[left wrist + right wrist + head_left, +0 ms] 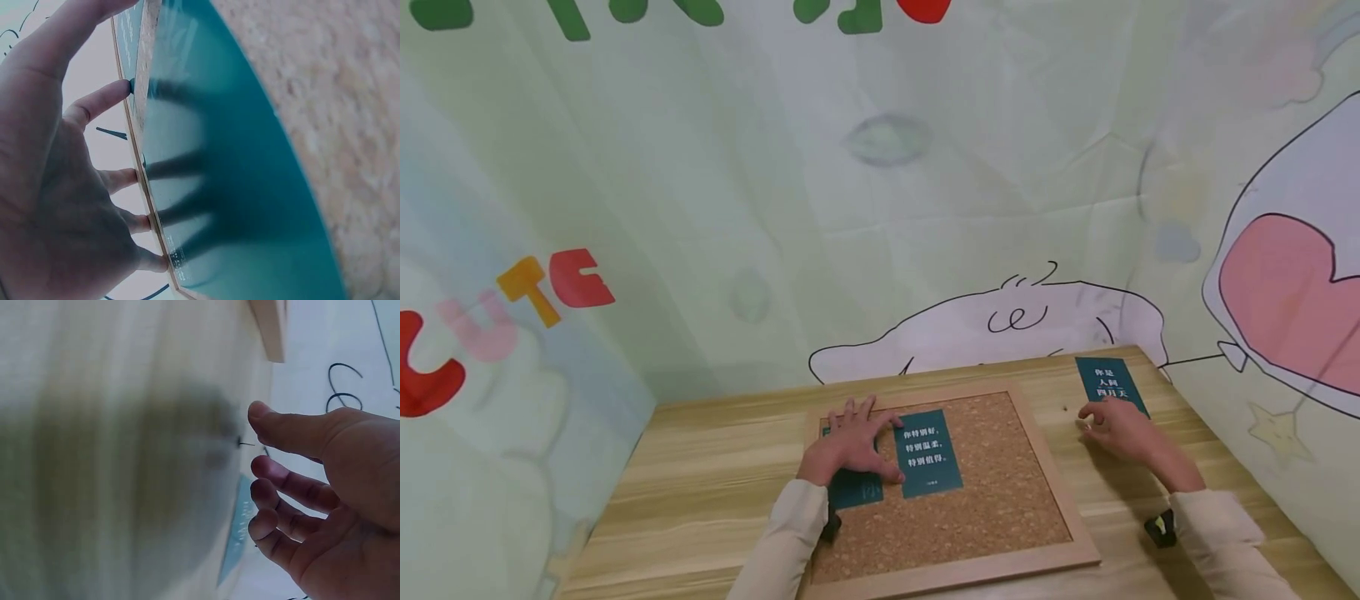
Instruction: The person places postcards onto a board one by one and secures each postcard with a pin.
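Observation:
My left hand (852,446) rests with spread fingers over two teal cards on the cork board (992,492). Its thumb and index fingertip touch the edge of the printed card (928,454), and the palm hides much of the other teal card (250,169). On the bare table beyond the board's right side, my right hand (1123,429) hovers with loosely bent fingers and nothing between them. A small tack (242,443) stands point up just off its thumb and index fingertips. Close by that hand lies a third teal card (1112,383) with white writing.
The cork board's wooden frame (1060,492) lies on the wood-grain table (700,475). Behind the table hangs a pale cloth backdrop (737,208) with cartoon drawings and coloured letters. Dark wrist devices are strapped at both sleeves.

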`<state>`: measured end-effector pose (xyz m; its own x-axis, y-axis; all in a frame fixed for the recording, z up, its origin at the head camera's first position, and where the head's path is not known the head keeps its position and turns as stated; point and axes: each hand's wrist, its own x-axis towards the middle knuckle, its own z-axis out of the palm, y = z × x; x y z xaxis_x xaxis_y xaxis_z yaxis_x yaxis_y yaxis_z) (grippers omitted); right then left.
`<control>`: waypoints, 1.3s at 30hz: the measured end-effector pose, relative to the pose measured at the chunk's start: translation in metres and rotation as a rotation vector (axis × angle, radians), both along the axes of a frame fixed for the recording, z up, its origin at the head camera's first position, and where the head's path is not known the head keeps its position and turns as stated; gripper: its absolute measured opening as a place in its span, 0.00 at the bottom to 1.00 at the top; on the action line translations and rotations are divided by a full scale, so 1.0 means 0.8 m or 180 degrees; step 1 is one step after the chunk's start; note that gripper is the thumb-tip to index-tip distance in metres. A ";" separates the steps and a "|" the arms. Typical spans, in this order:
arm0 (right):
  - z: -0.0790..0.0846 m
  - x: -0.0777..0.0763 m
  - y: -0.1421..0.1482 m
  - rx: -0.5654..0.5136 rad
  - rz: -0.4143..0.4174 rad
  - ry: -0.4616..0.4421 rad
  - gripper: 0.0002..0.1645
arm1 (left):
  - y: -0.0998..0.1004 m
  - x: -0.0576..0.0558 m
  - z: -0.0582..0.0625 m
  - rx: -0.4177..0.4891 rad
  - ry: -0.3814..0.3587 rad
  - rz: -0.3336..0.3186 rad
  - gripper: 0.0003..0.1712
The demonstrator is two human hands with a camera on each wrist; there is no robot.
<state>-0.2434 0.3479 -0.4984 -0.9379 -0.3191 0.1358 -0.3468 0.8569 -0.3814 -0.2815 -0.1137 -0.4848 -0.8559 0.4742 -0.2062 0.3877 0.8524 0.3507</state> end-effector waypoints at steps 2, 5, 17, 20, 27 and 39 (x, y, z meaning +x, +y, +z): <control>-0.005 0.001 0.001 -0.0049 -0.0032 -0.0052 0.09 | 0.000 0.000 -0.001 0.0000 0.0004 -0.0002 0.48; -0.009 0.002 0.002 -0.0078 -0.0050 -0.0043 0.06 | 0.000 0.000 -0.002 0.0019 0.0009 -0.0001 0.48; -0.017 0.005 0.001 -0.0061 -0.0190 0.0177 0.05 | 0.000 0.003 -0.002 0.0104 -0.0005 0.0026 0.47; -0.019 0.006 0.001 -0.0070 -0.0216 0.0214 0.07 | -0.002 0.001 -0.005 0.0159 -0.0032 0.0001 0.48; -0.020 0.009 -0.001 -0.0086 -0.0304 0.0212 0.05 | -0.002 0.002 -0.003 0.0167 -0.0058 0.0015 0.48; -0.019 0.011 -0.001 -0.0051 -0.0316 0.0191 0.07 | -0.001 -0.002 -0.005 0.0102 -0.0001 -0.0020 0.48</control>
<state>-0.2345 0.3474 -0.5136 -0.9549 -0.2224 0.1969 -0.2831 0.8821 -0.3765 -0.2834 -0.1147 -0.4890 -0.8529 0.4859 -0.1910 0.3929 0.8383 0.3779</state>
